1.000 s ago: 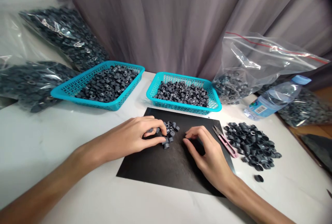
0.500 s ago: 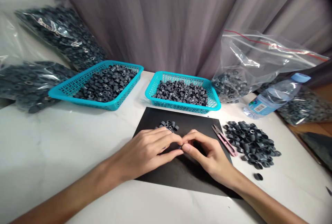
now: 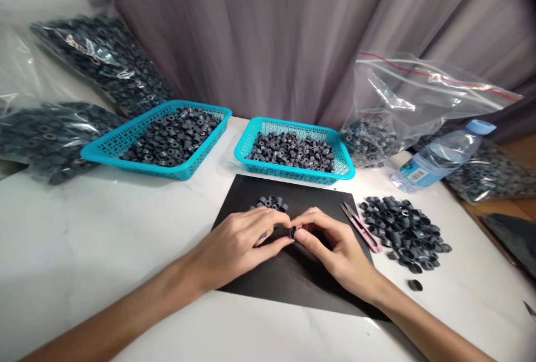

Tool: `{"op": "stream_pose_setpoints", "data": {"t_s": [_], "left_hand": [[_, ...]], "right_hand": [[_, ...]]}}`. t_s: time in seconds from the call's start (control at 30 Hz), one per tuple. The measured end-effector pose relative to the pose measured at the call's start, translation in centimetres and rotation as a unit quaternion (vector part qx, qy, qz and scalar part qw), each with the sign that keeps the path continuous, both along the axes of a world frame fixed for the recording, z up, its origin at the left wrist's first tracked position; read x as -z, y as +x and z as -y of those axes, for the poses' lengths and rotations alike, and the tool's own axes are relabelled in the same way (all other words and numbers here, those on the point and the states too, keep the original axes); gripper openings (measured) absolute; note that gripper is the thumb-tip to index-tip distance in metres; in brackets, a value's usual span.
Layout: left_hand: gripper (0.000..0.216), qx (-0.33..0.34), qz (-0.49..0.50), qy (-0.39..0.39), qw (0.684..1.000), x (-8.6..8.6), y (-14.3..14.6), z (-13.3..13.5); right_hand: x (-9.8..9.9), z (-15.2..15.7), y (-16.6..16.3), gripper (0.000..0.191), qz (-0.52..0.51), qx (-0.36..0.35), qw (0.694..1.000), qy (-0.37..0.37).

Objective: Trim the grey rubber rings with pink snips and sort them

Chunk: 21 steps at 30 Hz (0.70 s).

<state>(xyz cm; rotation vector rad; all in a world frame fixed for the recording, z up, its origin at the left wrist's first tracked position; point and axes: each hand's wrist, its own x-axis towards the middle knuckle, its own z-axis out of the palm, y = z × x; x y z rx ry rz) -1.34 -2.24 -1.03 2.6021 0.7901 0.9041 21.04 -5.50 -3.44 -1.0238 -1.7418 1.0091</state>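
My left hand (image 3: 243, 239) and my right hand (image 3: 333, 247) meet fingertip to fingertip over a black mat (image 3: 293, 278). Between them they pinch one small dark grey rubber ring (image 3: 293, 232). Both hands have their fingers curled closed. Just beyond the fingers, a small cluster of the same rings (image 3: 271, 203) lies on the mat. Pink thread snips (image 3: 362, 228) rest at the mat's right edge, close to my right hand.
Two turquoise baskets (image 3: 109, 149) (image 3: 347, 171) filled with grey rings stand behind the mat. A loose pile of rings (image 3: 404, 233) lies on the right, with one stray ring (image 3: 414, 285). Plastic bags of rings (image 3: 50, 138) (image 3: 377, 133) and a water bottle (image 3: 439, 161) lie around the white table.
My left hand left the ring cluster and came toward me to meet my right hand. Both hands now pinch one ring between them, turned so its hole shows.
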Motion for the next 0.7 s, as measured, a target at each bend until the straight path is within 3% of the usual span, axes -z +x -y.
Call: {"op": "stream_pose_setpoints", "data": {"t_s": [0.33, 0.5, 0.7], "left_hand": [[0.014, -0.009, 0.007, -0.033, 0.999, 0.4, 0.4, 0.6], [0.003, 0.016, 0.013, -0.047, 0.999, 0.9, 0.7, 0.9], [0.008, -0.060, 0.024, -0.239, 0.969, -0.1, 1.0, 1.1]], "right_hand": [[0.1, 0.3, 0.0, 0.016, -0.003, 0.028, 1.000, 0.003], [-0.2, 0.2, -0.2, 0.017, -0.006, 0.030, 1.000, 0.001], [0.2, 0.2, 0.0, 0.017, -0.021, 0.060, 0.998, 0.010]]}}
